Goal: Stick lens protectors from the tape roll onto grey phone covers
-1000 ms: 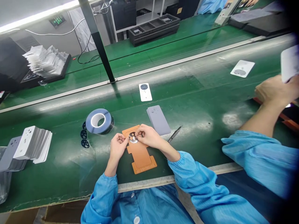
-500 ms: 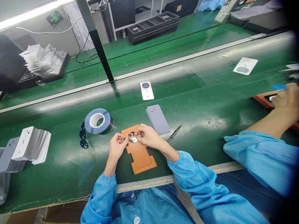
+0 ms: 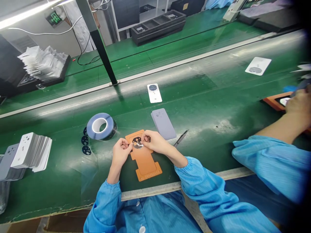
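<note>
An orange phone-shaped fixture [image 3: 146, 163] lies flat before me on the green table. Over its upper end is a round black sticker [image 3: 137, 139] with holes, partly shiny. My left hand [image 3: 119, 152] pinches the sticker's left edge with thumb and finger. From the other side, my right hand [image 3: 155, 141] pinches its right edge, fingers closed. Whether the sticker touches the fixture, I cannot tell. Left of my hands stands a blue tape roll [image 3: 108, 127] beside several loose black stickers [image 3: 85, 140]. Behind my right hand lie stacked grey phone-back panels [image 3: 163, 123], with a slim pointed tool [image 3: 181, 138] next to them.
A white panel with a dark disc [image 3: 157, 95] lies further back; another white panel [image 3: 262, 64] is at right. Stacked white panels [image 3: 28, 150] stand at left. A co-worker's hand [image 3: 300, 108] works over an orange fixture [image 3: 273, 101]. A dark post [image 3: 103, 53] rises behind.
The sticker has gone from mostly shiny to mostly black, as if lying flatter. My right fingers shifted slightly; my left hand is nearly unmoved. The co-worker's hand moved a little.
</note>
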### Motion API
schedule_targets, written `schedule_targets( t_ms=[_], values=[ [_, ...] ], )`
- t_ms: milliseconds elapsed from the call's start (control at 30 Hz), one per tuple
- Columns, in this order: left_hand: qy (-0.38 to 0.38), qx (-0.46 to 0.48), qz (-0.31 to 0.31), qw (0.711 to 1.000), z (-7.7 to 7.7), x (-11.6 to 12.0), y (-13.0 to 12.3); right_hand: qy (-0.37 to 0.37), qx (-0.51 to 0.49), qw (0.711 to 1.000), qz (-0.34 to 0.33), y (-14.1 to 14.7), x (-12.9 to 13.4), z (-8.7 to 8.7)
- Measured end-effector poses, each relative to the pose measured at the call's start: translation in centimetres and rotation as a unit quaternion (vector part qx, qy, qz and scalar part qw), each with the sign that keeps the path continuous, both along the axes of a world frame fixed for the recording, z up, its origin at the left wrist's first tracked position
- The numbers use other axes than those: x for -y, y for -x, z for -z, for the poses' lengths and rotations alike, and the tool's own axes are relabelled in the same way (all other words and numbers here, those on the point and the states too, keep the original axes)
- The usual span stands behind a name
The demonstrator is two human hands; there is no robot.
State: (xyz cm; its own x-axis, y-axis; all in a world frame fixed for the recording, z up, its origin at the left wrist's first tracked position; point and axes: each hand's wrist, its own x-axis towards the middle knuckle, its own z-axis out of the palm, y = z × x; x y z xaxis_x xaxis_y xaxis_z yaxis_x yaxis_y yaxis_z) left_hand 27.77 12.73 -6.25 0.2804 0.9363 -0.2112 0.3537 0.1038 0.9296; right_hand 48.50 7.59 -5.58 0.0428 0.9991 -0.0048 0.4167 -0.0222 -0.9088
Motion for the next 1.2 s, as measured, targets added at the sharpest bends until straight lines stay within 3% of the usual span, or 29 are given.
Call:
schedule_targets(
  t_ms=[333, 1000, 1200],
  values=[
    [0.037, 0.020, 0.020, 0.999, -0.8, -0.2, 0.2, -0.008, -0.009, 1.000, 0.007, 0.3, 0.1, 0.3],
    [0.030, 0.015, 0.006, 0.999, -0.2, -0.2, -0.1, -0.018, 0.004, 1.000, 0.012, 0.4, 0.1, 0.6],
    [0.030, -0.002, 0.006, 1.000, -0.8, -0.2, -0.3, 0.057, -0.002, 0.998, 0.027, -0.7, 0.0, -0.1]
  ],
)
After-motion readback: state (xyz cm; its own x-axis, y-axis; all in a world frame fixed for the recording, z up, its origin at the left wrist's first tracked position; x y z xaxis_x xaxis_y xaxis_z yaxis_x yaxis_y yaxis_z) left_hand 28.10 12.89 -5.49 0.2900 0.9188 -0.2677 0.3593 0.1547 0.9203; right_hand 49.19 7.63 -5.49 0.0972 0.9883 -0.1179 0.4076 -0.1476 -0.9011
